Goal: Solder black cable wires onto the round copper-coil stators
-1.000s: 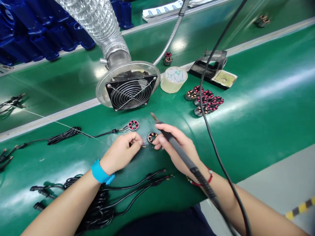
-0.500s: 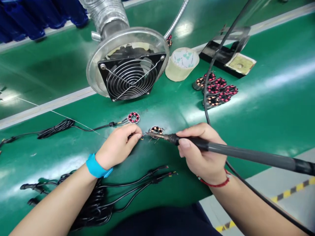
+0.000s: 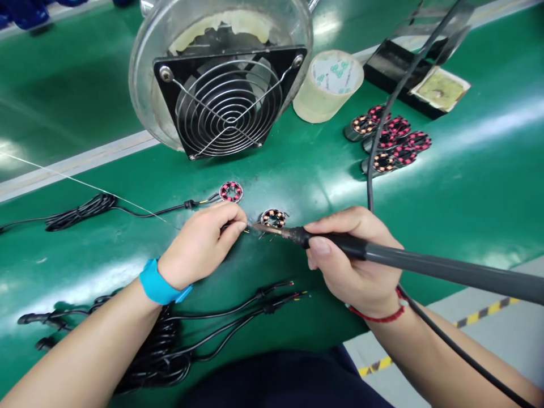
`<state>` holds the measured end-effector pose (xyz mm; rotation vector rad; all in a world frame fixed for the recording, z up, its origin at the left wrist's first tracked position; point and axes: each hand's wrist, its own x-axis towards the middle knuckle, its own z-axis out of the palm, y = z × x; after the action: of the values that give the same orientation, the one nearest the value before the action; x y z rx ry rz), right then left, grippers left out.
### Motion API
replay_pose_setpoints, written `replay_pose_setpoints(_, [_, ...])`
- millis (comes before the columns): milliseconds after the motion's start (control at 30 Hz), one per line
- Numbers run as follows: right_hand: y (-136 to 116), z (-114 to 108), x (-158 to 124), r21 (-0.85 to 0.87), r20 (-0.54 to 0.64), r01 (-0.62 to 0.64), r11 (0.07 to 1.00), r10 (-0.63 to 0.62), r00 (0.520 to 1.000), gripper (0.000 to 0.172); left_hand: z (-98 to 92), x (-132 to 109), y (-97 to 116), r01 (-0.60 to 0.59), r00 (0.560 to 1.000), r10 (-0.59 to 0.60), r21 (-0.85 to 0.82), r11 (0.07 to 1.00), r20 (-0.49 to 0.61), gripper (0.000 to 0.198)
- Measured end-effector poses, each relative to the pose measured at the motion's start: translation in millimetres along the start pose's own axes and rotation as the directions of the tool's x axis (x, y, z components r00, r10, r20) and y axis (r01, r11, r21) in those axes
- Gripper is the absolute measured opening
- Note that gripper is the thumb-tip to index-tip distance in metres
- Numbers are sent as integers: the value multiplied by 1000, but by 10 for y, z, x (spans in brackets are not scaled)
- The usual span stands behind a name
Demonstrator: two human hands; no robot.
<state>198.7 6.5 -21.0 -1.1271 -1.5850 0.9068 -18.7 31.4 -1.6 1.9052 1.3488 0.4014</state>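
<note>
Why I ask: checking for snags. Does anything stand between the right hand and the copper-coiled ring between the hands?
Only the soldering iron in the right hand: its metal end crosses along the near edge of the ring; contact is unclear. Nothing else visible intervenes.

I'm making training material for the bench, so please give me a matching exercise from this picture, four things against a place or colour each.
1. soldering iron
2. wristband
3. bracelet
4. tape roll

A. bright blue
B. on the green table, right of the fan
C. held in the right hand
D. mostly red

Pairs: 1-C, 2-A, 3-D, 4-B
</note>
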Motion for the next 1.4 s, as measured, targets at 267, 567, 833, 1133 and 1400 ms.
replay_pose_setpoints(267, [-9,-11,0,-36,-21,20,999,-20,1000,9,6,17,-11,-7,1000,7,10,1000,-8,16])
replay_pose_setpoints(567, [20,4,36,4,-86,108,994,-108,990,10,3,2,-22,-17,1000,17,6,1000,-16,16])
replay_pose_setpoints(833, [-42,7,97,-135,29,159,978,-157,987,20,4,17,-10,-35,999,35,0,999,-27,15])
replay_pose_setpoints(1133, [8,134,125,-59,179,129,990,-117,977,38,-4,20,17,-40,999,40,-15,999,-18,17])
replay_pose_setpoints(1400, [63,244,189,-251,304,322,913,-242,922,29,10,-7,34,52,997,-62,-235,971,-37,15])
